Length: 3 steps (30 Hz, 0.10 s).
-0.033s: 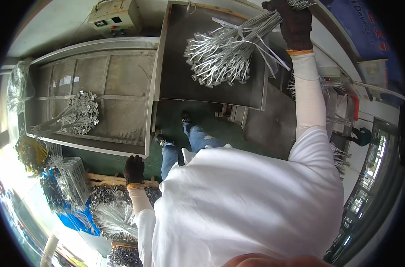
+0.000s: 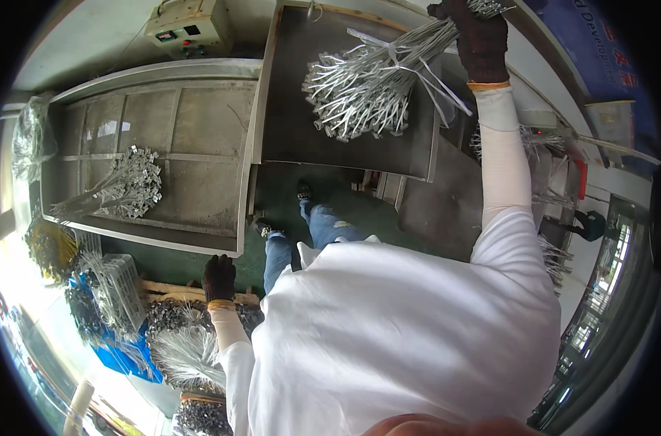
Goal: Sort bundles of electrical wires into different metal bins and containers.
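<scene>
My right hand [image 2: 483, 43], in a dark work glove, is closed round the stems of a wire bundle [image 2: 367, 87]. White ties bind the bundle, and its many small metal-looking ends fan out to the left above a dark mesh tray [image 2: 294, 123]. My left hand [image 2: 219, 277], also gloved, is by the near rim of the left mesh tray [image 2: 148, 236]. Whether it touches that rim is unclear, and its fingers are too dark to read. Another wire bundle [image 2: 130, 185] lies in the left tray's near-left corner, its ends pointing right.
A beige control box [image 2: 188, 29] stands behind the trays. At lower left are a white plastic basket [image 2: 119, 291], a blue container [image 2: 130, 360] and piled wire bundles [image 2: 192, 356]. More bundles [image 2: 552, 261] lie at right, near another person's dark sleeve [image 2: 590, 224].
</scene>
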### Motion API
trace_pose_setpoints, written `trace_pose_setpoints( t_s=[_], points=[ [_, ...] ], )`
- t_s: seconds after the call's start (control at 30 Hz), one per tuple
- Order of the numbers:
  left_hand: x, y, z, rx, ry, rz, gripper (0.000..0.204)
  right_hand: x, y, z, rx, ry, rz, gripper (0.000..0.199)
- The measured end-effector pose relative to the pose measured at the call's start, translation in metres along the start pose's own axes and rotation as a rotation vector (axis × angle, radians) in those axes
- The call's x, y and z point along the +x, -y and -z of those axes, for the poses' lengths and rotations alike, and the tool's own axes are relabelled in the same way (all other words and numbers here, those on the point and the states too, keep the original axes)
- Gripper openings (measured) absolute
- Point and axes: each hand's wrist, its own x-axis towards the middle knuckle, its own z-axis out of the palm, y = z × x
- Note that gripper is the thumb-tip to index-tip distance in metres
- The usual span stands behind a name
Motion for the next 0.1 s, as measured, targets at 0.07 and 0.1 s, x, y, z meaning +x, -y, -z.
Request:
trace_pose_setpoints(
  t_s=[0.07,0.1],
  points=[
    [0.022,0.005,-0.013,-0.029,0.174,0.068,0.03,0.011,-0.045,-0.011,-0.003,-0.01,-0.023,0.012],
    [0.017,0.002,-0.019,-0.043,0.196,0.099,0.037,0.012,-0.057,-0.009,-0.021,-0.024,-0.054,0.011]
  ],
)
